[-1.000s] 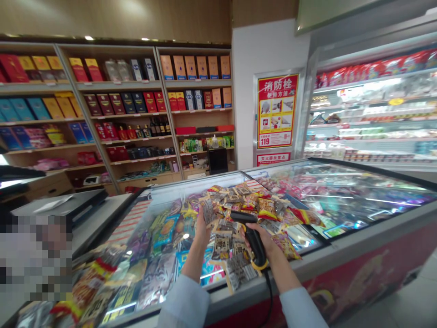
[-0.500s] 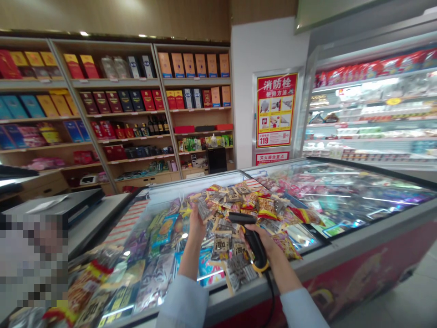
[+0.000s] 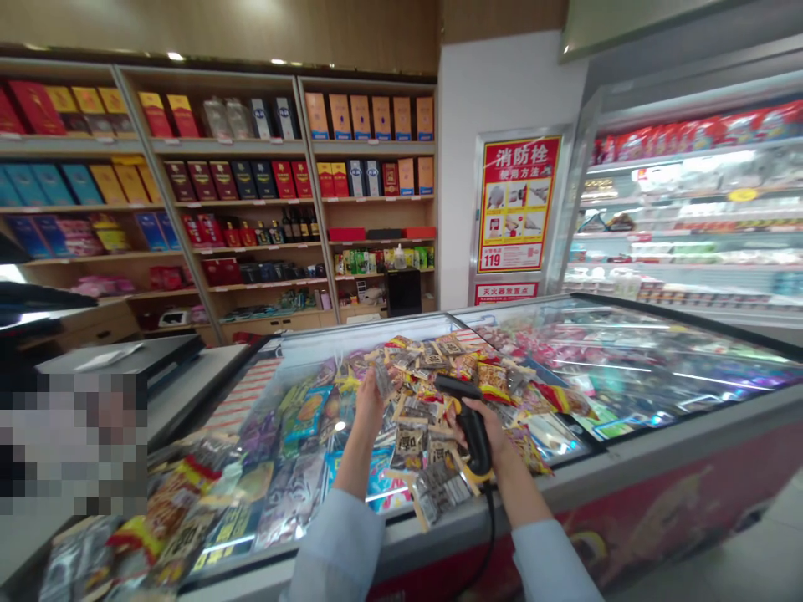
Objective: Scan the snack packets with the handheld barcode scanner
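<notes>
My right hand (image 3: 488,426) is wrapped round the grip of a black and yellow barcode scanner (image 3: 475,439), whose head points left over a pile of snack packets. A cable hangs from its base. Pinched in my left hand (image 3: 370,399) is a small grey snack packet (image 3: 383,380), raised a little above the glass and to the left of the scanner. Below both hands lie brown and grey snack packets (image 3: 409,445), and red and yellow snack packets (image 3: 493,381) are heaped just beyond. All of them rest on the glass top of a chest freezer (image 3: 401,535).
Another heap of snack packets (image 3: 163,518) lies at the freezer's left end. A counter (image 3: 213,376) stands at the left, beside a blurred-out patch. Behind are shelves of boxes (image 3: 251,209), a red fire-hydrant sign (image 3: 518,205) and a lit display fridge (image 3: 690,226).
The view has turned slightly left, so the surroundings sit further right. My left hand has turned the grey packet more edge-on. The scanner's head is slightly higher and further right in view.
</notes>
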Action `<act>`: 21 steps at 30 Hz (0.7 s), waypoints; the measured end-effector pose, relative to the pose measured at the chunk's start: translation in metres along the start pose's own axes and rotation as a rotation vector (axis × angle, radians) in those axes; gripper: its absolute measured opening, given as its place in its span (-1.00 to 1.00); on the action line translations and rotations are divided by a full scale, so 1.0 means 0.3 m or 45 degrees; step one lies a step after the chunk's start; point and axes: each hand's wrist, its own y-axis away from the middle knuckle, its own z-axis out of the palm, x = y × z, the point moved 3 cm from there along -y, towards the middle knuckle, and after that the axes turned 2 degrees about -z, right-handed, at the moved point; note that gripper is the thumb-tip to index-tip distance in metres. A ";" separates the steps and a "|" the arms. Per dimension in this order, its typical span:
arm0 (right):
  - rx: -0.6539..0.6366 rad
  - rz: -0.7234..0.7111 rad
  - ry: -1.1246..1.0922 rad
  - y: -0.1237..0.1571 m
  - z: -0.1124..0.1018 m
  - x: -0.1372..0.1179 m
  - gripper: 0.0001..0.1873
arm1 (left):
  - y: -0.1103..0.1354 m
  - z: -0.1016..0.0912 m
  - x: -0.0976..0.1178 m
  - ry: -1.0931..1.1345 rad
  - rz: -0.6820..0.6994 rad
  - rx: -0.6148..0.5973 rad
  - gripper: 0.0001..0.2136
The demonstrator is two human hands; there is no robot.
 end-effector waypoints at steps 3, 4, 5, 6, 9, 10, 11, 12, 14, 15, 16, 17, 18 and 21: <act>0.038 -0.058 -0.034 0.033 0.018 -0.065 -0.67 | 0.022 -0.009 0.051 -0.175 0.025 0.036 -0.59; 0.036 -0.074 -0.048 0.046 0.029 -0.085 -0.68 | 0.034 -0.014 0.080 -0.268 0.021 0.023 -0.58; 0.029 -0.092 -0.065 0.058 0.042 -0.101 -0.70 | 0.049 -0.020 0.115 -0.383 0.027 0.015 -0.56; 0.016 -0.107 -0.082 0.067 0.060 -0.113 -0.71 | 0.066 -0.031 0.157 -0.515 0.058 0.018 -0.53; -0.040 -0.140 -0.126 0.067 0.140 -0.106 -0.75 | 0.135 -0.088 0.303 -1.034 0.246 0.098 -0.49; -0.068 -0.143 -0.140 0.058 0.177 -0.089 -0.76 | 0.161 -0.117 0.351 -1.226 0.304 0.143 -0.48; -0.098 -0.139 -0.156 0.045 0.218 -0.065 -0.76 | 0.188 -0.150 0.396 -1.425 0.343 0.193 -0.48; -0.128 -0.126 -0.172 0.030 0.262 -0.034 -0.75 | 0.214 -0.188 0.437 -1.627 0.358 0.249 -0.48; -0.186 -0.081 -0.200 -0.002 0.356 0.041 -0.74 | 0.267 -0.276 0.512 -1.973 0.342 0.375 -0.50; -0.210 -0.059 -0.216 -0.019 0.404 0.083 -0.73 | 0.291 -0.323 0.548 -2.098 0.326 0.431 -0.51; -0.229 -0.043 -0.234 -0.037 0.451 0.126 -0.73 | 0.314 -0.371 0.582 -2.194 0.309 0.481 -0.51; -0.250 -0.027 -0.253 -0.054 0.498 0.170 -0.73 | 0.336 -0.420 0.616 -2.269 0.292 0.527 -0.51; -0.265 -0.004 -0.277 -0.071 0.544 0.214 -0.74 | 0.355 -0.469 0.649 -2.329 0.280 0.573 -0.51; -0.296 0.103 -0.333 -0.125 0.671 0.345 -0.74 | 0.398 -0.610 0.738 -2.433 0.262 0.744 -0.46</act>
